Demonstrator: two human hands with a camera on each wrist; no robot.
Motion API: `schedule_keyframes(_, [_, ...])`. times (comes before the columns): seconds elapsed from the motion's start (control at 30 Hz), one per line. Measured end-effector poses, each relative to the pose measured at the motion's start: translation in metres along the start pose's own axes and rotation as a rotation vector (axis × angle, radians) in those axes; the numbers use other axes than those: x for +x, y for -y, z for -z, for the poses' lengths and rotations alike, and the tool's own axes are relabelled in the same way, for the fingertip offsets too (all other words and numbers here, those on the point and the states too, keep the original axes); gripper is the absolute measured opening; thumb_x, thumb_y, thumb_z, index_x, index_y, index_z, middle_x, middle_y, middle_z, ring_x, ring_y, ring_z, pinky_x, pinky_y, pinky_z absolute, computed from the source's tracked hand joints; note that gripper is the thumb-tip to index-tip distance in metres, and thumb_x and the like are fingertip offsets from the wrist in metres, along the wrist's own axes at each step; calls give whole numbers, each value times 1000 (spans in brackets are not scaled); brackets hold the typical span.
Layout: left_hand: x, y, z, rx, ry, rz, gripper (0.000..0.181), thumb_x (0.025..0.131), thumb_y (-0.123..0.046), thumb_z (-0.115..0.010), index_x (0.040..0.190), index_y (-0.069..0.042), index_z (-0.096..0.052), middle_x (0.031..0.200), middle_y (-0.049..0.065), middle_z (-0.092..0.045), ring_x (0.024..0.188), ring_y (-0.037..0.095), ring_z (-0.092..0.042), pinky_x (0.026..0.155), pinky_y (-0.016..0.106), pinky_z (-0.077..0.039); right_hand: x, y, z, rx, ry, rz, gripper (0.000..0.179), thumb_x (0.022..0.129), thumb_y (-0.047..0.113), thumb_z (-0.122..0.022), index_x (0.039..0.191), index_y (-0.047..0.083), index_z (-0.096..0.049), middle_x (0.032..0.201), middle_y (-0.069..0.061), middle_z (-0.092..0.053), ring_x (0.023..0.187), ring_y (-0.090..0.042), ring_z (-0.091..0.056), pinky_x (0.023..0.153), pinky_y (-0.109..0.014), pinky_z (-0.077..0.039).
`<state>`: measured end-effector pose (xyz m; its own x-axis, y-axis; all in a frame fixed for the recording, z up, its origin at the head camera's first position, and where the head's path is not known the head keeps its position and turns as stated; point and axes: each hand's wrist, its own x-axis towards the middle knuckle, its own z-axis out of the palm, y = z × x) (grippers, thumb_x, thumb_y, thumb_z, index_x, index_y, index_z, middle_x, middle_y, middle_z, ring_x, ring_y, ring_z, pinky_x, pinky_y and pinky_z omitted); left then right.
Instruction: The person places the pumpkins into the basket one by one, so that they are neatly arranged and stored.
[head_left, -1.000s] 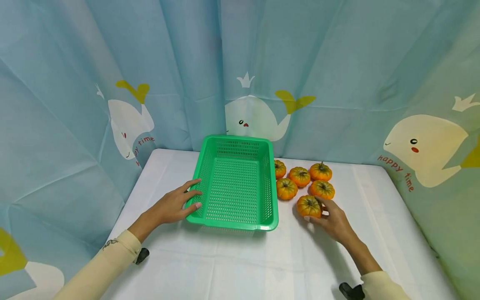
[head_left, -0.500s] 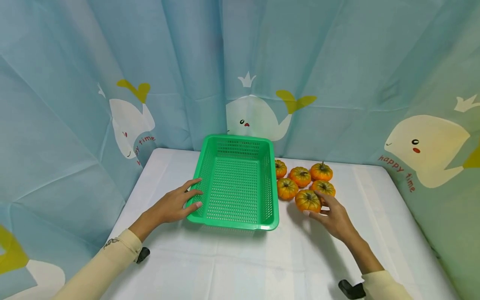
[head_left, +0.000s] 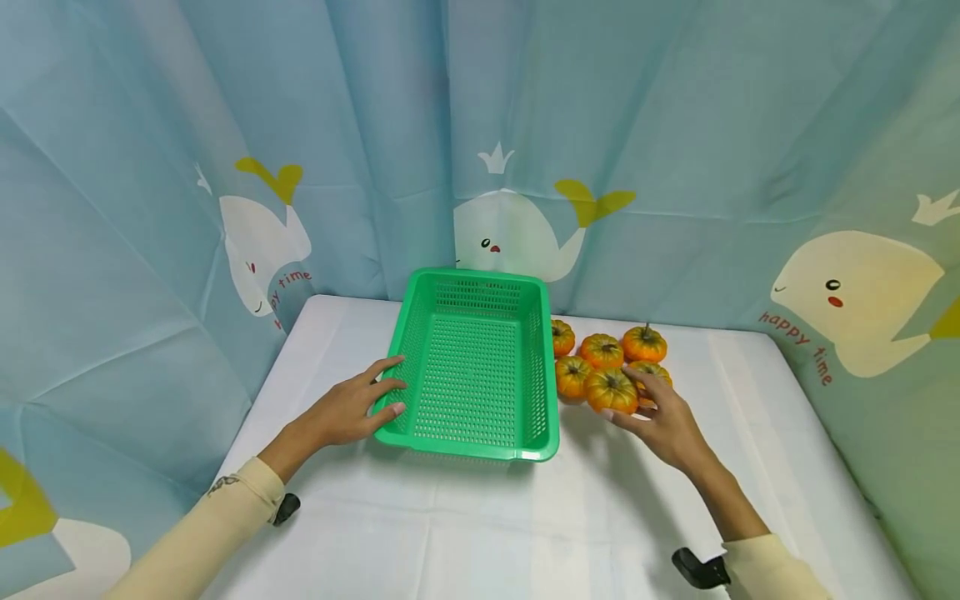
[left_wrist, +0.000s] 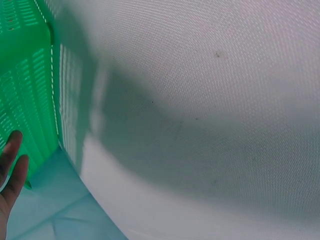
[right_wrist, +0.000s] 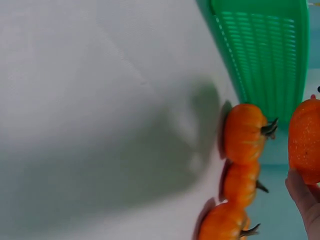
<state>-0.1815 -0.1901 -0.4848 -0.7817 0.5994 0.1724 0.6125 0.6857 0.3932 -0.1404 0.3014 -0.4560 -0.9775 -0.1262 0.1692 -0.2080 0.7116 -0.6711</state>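
Observation:
My right hand (head_left: 670, 425) pinches a small orange-and-green pumpkin (head_left: 611, 391) between thumb and fingers. In the right wrist view the held pumpkin (right_wrist: 306, 142) is up off the white tabletop, apart from the other pumpkins. Several more pumpkins (head_left: 602, 351) sit close together just behind it, partly hidden by it and by the basket's edge. Beside them stands a green plastic basket (head_left: 552, 400) with nothing in it. On its left rim my left hand (head_left: 343, 412) rests with spread, fairly straight fingers; the left wrist view shows fingers (left_wrist: 15, 177) near the basket wall.
A white cloth (head_left: 480, 533) covers the table. Blue curtains (head_left: 375, 108) printed with whales hang behind and along both sides, meeting the table edges. The basket stands near the back edge. Dark wrist-worn devices (head_left: 701, 568) show near the sleeves.
My right hand has lifted the pumpkin and carried it slightly up and left, toward the basket. My left hand and the basket have stayed in place.

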Motion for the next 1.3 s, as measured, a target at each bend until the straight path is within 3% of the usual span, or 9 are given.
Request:
schedule_keyframes(0.27, [0, 0, 1, -9, 3, -4, 44, 102, -42, -56, 133, -12, -63, 162, 8, -33, 118, 29, -64, 89, 48, -54, 9, 13, 2, 36, 23, -10, 74, 89, 24, -79, 149, 1, -43, 144, -25, -44, 120, -43, -57, 92, -52, -52])
schedule_keyframes(0.57, [0, 0, 1, -7, 7, -3, 44, 102, -42, -56, 134, -12, -63, 162, 7, -32, 113, 27, -66, 87, 47, -55, 20, 23, 3, 100, 44, 32, 74, 88, 24, -80, 149, 1, -44, 145, -27, -48, 123, -45, -57, 96, -55, -50])
schedule_keyframes(0.7, [0, 1, 1, -1, 7, -3, 45, 102, -43, -56, 133, -12, -63, 162, 7, -33, 115, 27, -66, 88, 47, -55, 24, 25, 1, 124, 29, 68, 71, 87, 20, -81, 147, 1, -47, 141, -25, -53, 120, -43, -59, 92, -29, -55])
schedule_keyframes(0.83, [0, 1, 1, -7, 10, 3, 45, 102, -43, -56, 133, -12, -63, 162, 6, -33, 117, 27, -65, 89, 47, -55, 27, 28, -1, 146, 21, 73, 70, 88, 19, -80, 148, 2, -47, 145, -23, -51, 120, -40, -59, 87, -9, -46])
schedule_keyframes(1.07, [0, 0, 1, -5, 1, -3, 43, 102, -42, -56, 132, -11, -64, 162, 7, -33, 113, 26, -66, 87, 46, -55, 33, 34, -3, 135, 40, 55, 68, 90, 24, -78, 149, 8, -47, 146, -17, -51, 120, -32, -58, 94, -29, -52])
schedule_keyframes(1.17, [0, 0, 1, -2, 0, -5, 43, 103, -41, -55, 132, -11, -63, 162, 8, -33, 112, 26, -67, 86, 46, -55, 36, 35, -4, 146, 45, 76, 67, 89, 21, -79, 148, 10, -48, 147, -15, -51, 119, -30, -58, 93, -26, -53])
schedule_keyframes(1.3, [0, 0, 1, -10, 9, 2, 44, 102, -42, -56, 133, -12, -63, 162, 7, -33, 111, 25, -67, 86, 46, -55, 39, 38, -6, 167, 50, 119, 68, 88, 15, -79, 148, 9, -47, 148, -17, -49, 119, -32, -58, 88, -11, -48])
